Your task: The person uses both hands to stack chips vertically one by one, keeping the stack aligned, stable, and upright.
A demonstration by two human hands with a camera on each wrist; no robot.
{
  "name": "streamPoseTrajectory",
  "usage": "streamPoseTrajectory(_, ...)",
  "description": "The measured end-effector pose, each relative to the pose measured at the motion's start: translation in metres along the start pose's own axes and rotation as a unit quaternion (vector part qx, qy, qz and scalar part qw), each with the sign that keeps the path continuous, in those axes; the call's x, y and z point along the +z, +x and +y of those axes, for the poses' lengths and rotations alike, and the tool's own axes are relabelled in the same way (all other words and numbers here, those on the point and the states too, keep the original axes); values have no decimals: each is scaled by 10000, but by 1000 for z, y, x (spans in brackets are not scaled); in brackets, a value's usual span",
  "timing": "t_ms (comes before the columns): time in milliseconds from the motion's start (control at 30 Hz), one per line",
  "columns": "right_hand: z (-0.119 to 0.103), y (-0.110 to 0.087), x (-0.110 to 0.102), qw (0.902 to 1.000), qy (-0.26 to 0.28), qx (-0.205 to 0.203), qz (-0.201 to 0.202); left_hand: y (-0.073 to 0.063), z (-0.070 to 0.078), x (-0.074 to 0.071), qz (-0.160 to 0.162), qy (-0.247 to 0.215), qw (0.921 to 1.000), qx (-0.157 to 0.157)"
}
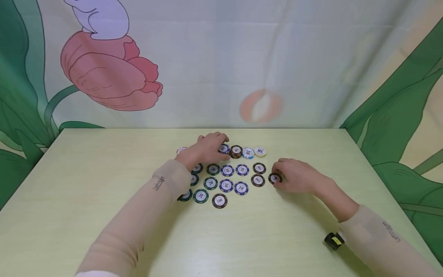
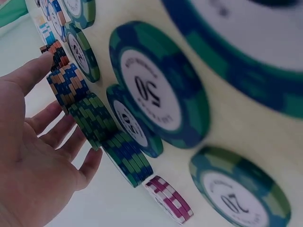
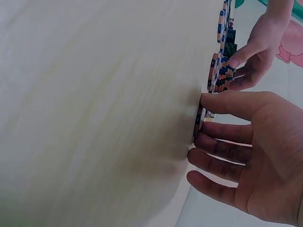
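My left hand (image 1: pixel 209 149) reaches over the back row, its thumb on the near side and its fingers behind, around a stack of blue poker chips (image 2: pixel 67 86). Its thumb tip overlaps the black-and-orange stack (image 2: pixel 56 55) in the left wrist view. The little finger lies by the green stack (image 2: pixel 93 119). With thumb and fingertips my right hand (image 1: pixel 298 176) pinches a black poker chip (image 1: pixel 275 178) at the right end of the layout, held low at the tabletop. Two black chips (image 1: pixel 258 180) lie just left of it.
Blue chips (image 1: pixel 241 188) and green chips (image 1: pixel 200 196) lie flat in front of the stacks, with a lone black chip (image 1: pixel 219 201) nearest me. White-and-purple chips (image 2: pixel 169 199) end the row at left. A small black object (image 1: pixel 334 241) sits near my right sleeve. Behind the table (image 1: pixel 114 169) hangs a printed cloth.
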State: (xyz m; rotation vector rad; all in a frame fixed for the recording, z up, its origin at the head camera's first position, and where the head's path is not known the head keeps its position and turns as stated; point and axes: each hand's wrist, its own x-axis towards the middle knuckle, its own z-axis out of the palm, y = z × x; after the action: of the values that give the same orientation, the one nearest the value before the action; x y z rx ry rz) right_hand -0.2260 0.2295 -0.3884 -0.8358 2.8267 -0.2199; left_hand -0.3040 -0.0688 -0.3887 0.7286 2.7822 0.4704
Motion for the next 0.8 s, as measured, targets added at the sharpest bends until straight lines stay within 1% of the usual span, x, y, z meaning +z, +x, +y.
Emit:
streamPoseTrajectory(200,0,0,1,9999,32,130,-16,5,4,2,-69,109,9999,29)
streamPoseTrajectory(333,0,0,1,9999,44,111,20,7,7,5,-76,220,9997,20)
streamPoseTrajectory(633,-1,1,2,9999,101,125,54,9,10,8,57,306,9995,64)
streamPoseTrajectory(800,1,1,5,9999,90,89,91,10,13,8,62,368,9993,83)
